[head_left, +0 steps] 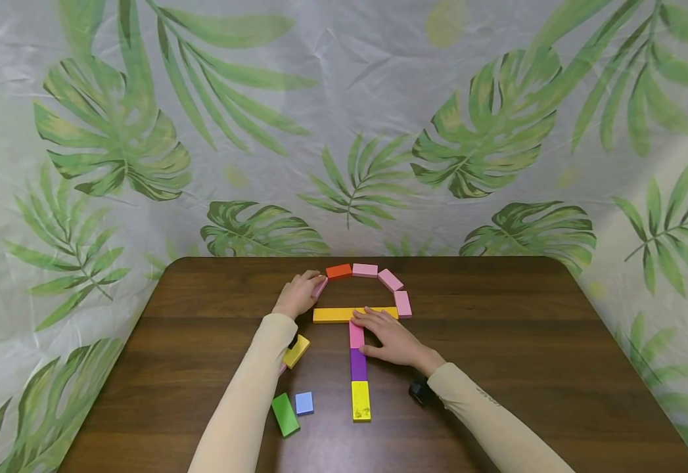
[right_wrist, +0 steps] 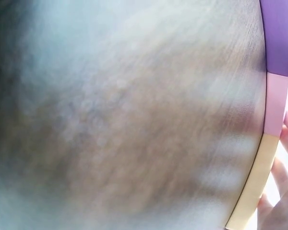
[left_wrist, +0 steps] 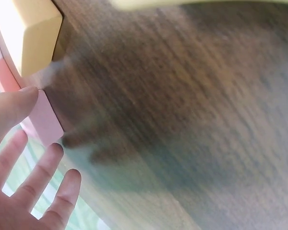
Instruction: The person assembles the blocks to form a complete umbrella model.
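Observation:
My left hand [head_left: 296,295] pinches a pink block [left_wrist: 47,122] between thumb and fingers, at the left end of a curved row of blocks. Beside it in that row lie a red block [head_left: 338,270] and several pink blocks, one of them at the right end [head_left: 402,304]. Below the curve stretches a long orange-yellow block [head_left: 332,316]. My right hand [head_left: 393,338] rests with loosely spread fingers on its right part and beside the pink block [head_left: 357,336] under it. A purple block [head_left: 358,365] and a yellow block [head_left: 361,401] continue that column toward me.
Left of the column lie a loose green block [head_left: 286,415], a small blue block [head_left: 304,403] and a yellow block [head_left: 296,352], partly behind my left sleeve. The brown table [head_left: 497,315] ends just beyond the curve, before a leaf-patterned curtain [head_left: 367,79].

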`<state>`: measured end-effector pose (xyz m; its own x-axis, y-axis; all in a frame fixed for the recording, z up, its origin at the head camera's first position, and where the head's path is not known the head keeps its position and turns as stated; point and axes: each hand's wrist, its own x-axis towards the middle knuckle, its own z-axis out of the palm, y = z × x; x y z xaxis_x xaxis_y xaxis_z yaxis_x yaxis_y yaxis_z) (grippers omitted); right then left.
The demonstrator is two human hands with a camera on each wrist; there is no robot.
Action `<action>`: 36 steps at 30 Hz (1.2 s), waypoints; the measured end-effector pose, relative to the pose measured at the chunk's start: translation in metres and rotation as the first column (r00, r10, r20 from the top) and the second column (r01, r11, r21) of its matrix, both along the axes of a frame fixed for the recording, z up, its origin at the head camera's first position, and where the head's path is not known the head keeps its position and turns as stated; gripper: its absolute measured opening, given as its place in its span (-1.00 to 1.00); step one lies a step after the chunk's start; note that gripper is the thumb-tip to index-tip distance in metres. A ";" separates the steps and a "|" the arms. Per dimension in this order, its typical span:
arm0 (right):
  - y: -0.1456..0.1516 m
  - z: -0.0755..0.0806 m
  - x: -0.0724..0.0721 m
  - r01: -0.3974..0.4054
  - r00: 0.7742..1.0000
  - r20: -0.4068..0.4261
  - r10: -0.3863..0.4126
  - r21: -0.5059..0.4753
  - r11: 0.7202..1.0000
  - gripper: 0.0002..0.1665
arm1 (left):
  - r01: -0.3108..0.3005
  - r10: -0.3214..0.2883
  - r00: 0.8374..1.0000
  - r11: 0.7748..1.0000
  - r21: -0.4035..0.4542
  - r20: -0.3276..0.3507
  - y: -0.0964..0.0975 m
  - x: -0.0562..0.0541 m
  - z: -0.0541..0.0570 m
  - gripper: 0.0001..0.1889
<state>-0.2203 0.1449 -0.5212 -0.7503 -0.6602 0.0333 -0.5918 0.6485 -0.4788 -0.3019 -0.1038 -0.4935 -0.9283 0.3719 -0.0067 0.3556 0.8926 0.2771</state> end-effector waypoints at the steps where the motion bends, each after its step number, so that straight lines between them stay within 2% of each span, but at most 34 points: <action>1: 0.000 0.000 0.000 0.000 1.000 0.000 0.000 0.001 1.000 -0.24 | -0.002 0.002 1.000 1.000 0.000 0.001 0.000 0.000 0.000 -0.47; 20: -0.001 0.001 -0.001 0.007 1.000 0.010 -0.007 0.016 1.000 -0.23 | -0.002 0.002 1.000 1.000 -0.019 0.024 -0.001 0.000 0.003 -0.47; 27: -0.002 0.001 0.000 0.006 1.000 0.005 -0.006 0.013 1.000 -0.24 | 0.002 -0.001 1.000 1.000 -0.025 0.028 -0.002 -0.002 0.000 -0.45; 32: -0.002 0.000 0.000 0.004 1.000 0.006 -0.004 0.017 1.000 -0.23 | 0.017 -0.018 0.999 1.000 0.021 0.038 -0.008 0.000 0.001 -0.43; 36: -0.002 0.002 0.000 0.001 1.000 0.009 -0.001 -0.001 1.000 -0.23 | 0.047 -0.048 0.999 0.996 0.079 0.002 -0.017 0.006 0.004 -0.43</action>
